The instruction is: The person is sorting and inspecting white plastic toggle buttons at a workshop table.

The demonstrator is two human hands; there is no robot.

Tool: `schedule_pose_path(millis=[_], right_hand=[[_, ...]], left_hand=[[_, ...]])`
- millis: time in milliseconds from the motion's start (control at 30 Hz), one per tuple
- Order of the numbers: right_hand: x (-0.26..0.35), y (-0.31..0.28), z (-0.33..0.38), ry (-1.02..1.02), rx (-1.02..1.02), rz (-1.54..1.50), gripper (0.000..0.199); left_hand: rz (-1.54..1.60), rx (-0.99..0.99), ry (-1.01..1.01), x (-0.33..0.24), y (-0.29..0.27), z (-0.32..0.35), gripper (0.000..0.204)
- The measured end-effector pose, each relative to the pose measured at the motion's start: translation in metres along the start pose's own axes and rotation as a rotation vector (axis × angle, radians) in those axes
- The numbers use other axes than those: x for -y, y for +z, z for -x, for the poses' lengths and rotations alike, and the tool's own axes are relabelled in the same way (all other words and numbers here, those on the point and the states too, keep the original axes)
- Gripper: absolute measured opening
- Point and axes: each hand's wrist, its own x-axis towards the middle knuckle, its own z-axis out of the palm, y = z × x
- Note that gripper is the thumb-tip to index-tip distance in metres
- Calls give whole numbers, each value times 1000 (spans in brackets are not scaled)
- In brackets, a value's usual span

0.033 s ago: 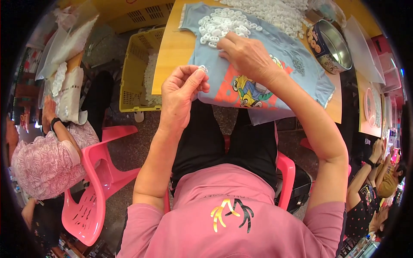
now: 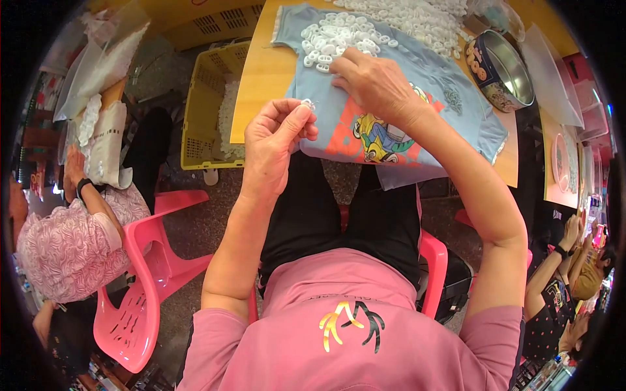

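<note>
Small oval plastic pieces: plain white
Flat cloth garment: light blue, with orange-yellow print
Slotted plastic crate: yellow

Held piece partly hidden, far pile cropped

Left hand: one was seen
Right hand: one was seen
White piece in the left fingertips: at least one was held
Heaps of white oval pieces: two were made out, their pieces too many to be counted
Blue shirt: one was counted
Round tin: one was counted
Yellow crate: at least one was seen
Wooden tables: three were made out
Pink chairs: two were seen, one partly hidden
Co-workers: at least three were seen
</note>
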Motion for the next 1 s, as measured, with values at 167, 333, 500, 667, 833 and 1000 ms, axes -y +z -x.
schedule_pose_path(millis=[167,333,500,667,833,1000], right_hand=[[-6,2,-1,13,9,41,12],[-6,-2,3,-31,-47,28,12],[7,-6,22,-118,-32,-20,12],[8,-9,28,-109,4,-57,12],[17,-11,24,26,-1,-162,13],[23,-17,25,156,22,-195,15]], left_hand=[[11,6,-9,2,-3,-1,15],[24,-1,11,2,-3,-2,14],[10,-6,28,0,0,-3,14],[-1,-6,37,0,2,-3,15],[-21,-22,7,-1,2,-2,15],[-21,-25,10,-3,4,-1,15]])
